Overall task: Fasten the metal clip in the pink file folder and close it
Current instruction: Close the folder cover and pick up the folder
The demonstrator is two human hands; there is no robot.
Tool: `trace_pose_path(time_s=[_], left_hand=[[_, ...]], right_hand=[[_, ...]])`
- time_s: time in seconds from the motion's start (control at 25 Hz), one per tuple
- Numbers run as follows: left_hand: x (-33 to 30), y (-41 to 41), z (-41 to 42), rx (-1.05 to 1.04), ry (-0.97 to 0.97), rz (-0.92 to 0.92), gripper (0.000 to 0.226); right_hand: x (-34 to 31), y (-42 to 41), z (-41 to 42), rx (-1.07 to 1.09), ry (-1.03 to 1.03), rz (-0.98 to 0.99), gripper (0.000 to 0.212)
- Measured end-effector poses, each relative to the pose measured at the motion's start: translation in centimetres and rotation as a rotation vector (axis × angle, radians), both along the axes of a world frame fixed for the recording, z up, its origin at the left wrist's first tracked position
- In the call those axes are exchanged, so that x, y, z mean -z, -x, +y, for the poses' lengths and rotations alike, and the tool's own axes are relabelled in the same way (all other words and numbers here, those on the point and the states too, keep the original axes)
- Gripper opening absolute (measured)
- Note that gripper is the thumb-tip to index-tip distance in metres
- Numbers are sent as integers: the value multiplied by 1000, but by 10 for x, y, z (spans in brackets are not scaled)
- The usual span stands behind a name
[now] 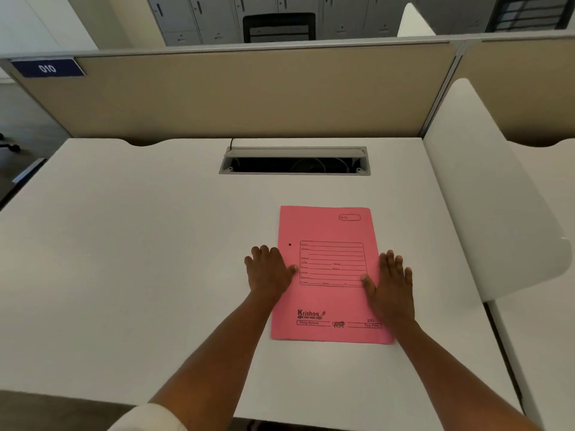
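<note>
A pink file folder lies shut and flat on the white desk, front cover up, with a printed form and a small hole near its left edge. My left hand rests flat at the folder's left edge, thumb on the cover. Flat on the right edge lies my right hand, its thumb also on the cover. The fingers of both hands are spread and hold nothing. The metal clip is hidden inside the folder.
An open cable hatch sits in the desk behind the folder. A beige partition closes the far side. A white divider panel rises on the right. The desk's front edge runs near my elbows.
</note>
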State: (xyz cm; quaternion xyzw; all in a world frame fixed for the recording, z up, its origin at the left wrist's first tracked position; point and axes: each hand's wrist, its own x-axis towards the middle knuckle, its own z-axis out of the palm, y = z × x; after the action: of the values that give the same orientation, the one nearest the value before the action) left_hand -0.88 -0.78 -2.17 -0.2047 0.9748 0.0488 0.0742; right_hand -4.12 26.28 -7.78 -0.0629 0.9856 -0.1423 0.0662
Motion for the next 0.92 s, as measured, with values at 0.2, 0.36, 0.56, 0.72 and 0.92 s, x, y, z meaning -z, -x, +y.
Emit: trace_pose_path(time_s=[0.2, 0.36, 0.56, 0.72, 0.92], left_hand=[[2, 2, -11, -134, -226, -75, 58], [4, 1, -14, -252, -684, 28, 45], [5, -2, -10, -301, -1021, 133, 43], [5, -4, -20, -320, -1200, 174, 39], [-1, -3, -43, -379, -1338, 210, 42]], right_hand=[[-2, -1, -2, 6, -24, -22, 73], [-5, -1, -3, 4, -20, -22, 73], [-7, 0, -4, 20, -5, -42, 73], [-19, 7, -9, 67, 88, 19, 63], [-41, 23, -24, 188, 539, -126, 53]])
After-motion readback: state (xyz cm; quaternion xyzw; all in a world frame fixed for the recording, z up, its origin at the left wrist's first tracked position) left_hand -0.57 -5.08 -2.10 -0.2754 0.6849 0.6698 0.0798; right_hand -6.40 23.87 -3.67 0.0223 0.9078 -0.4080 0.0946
